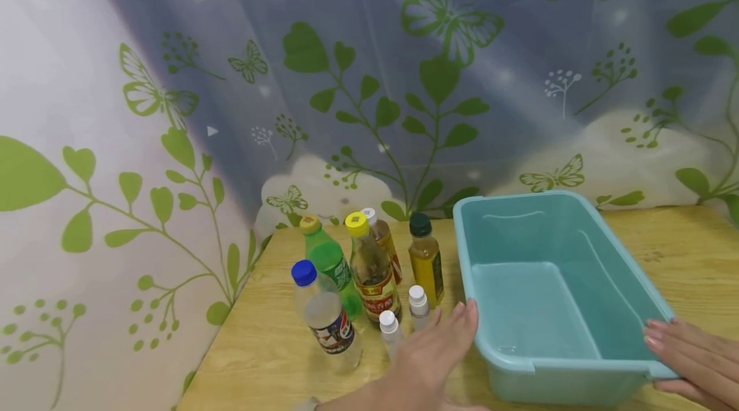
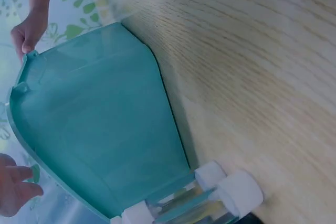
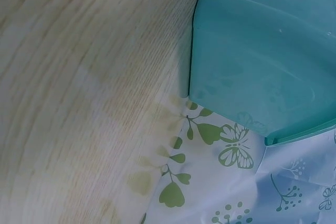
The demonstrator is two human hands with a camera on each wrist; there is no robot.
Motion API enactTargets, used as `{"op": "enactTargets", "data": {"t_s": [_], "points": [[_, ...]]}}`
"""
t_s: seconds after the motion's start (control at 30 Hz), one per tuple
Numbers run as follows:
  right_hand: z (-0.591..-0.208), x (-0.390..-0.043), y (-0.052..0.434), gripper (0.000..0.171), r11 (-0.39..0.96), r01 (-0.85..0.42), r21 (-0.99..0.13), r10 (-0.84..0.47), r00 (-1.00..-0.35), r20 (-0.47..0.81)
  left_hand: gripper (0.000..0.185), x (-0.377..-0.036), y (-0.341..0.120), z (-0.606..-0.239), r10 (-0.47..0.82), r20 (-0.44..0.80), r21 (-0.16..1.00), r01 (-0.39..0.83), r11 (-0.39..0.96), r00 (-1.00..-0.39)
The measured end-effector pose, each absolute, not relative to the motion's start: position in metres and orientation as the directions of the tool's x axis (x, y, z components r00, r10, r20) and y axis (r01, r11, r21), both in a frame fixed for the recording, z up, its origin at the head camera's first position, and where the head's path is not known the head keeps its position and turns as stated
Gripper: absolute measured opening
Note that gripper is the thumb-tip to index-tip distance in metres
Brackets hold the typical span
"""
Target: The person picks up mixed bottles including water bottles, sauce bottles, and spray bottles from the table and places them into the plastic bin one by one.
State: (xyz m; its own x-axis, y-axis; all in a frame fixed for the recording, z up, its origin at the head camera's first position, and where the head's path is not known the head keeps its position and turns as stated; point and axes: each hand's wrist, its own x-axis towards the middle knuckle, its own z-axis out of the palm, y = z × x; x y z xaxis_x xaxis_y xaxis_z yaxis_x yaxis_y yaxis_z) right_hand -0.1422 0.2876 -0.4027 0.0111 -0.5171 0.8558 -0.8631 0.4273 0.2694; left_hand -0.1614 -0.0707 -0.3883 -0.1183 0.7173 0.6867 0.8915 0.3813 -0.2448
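A teal plastic tub [image 1: 537, 308] stands on the wooden table. My right hand [image 1: 695, 360] grips its near right corner, fingers over the rim and thumb below it; the left wrist view shows this hand [image 2: 30, 32] at the tub's corner too. At the tub's left rim is my left hand [image 1: 433, 350], with fingers extended and fingertips close to the rim's outer side. In the left wrist view its fingers [image 2: 18, 187] look loose and hold nothing. Two small clear bottles with white caps, one [image 1: 418, 305] nearer the tub, stand just beyond this hand, partly hidden.
Left of the tub stand a blue-capped cola bottle [image 1: 329, 324], a green soda bottle [image 1: 329, 257], a yellow-capped vinegar bottle [image 1: 374, 273], a white-capped brown bottle [image 1: 383, 231] and a dark-capped oil bottle [image 1: 426, 263]. A leaf-and-butterfly patterned curtain [image 1: 358, 77] hangs behind the table [image 1: 248, 347].
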Motion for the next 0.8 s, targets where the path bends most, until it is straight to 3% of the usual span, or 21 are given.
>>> {"op": "enactTargets", "data": {"t_s": [0.13,0.2,0.43,0.53,0.7,0.8], "points": [[-0.401,-0.146,0.284,0.049,0.388,-0.874,0.292,-0.491,0.072,0.868,0.119,-0.159,-0.076,-0.384,0.722,0.675,-0.133,0.937,0.322,-0.152],[-0.396,-0.145,0.281,0.048,0.383,-0.875,0.298,-0.490,0.081,0.868,0.122,-0.157,-0.079,-0.380,0.724,0.664,-0.017,0.965,0.263,-0.186],[-0.406,-0.147,0.291,0.049,0.406,-0.867,0.289,-0.511,0.047,0.858,0.119,-0.145,-0.087,-0.351,0.707,0.628,0.262,0.944,0.203,-0.326],[-0.407,-0.147,0.292,0.049,0.407,-0.866,0.290,-0.507,0.049,0.860,0.117,-0.142,-0.090,-0.339,0.706,0.614,0.296,0.932,0.210,-0.354],[-0.407,-0.147,0.290,0.048,0.396,-0.871,0.290,-0.484,0.070,0.872,0.121,-0.147,-0.092,-0.320,0.687,0.644,0.188,0.940,0.283,-0.336],[-0.407,-0.148,0.289,0.047,0.386,-0.873,0.297,-0.474,0.089,0.876,0.120,-0.151,-0.094,-0.309,0.665,0.657,0.188,0.931,0.312,-0.356]]}}
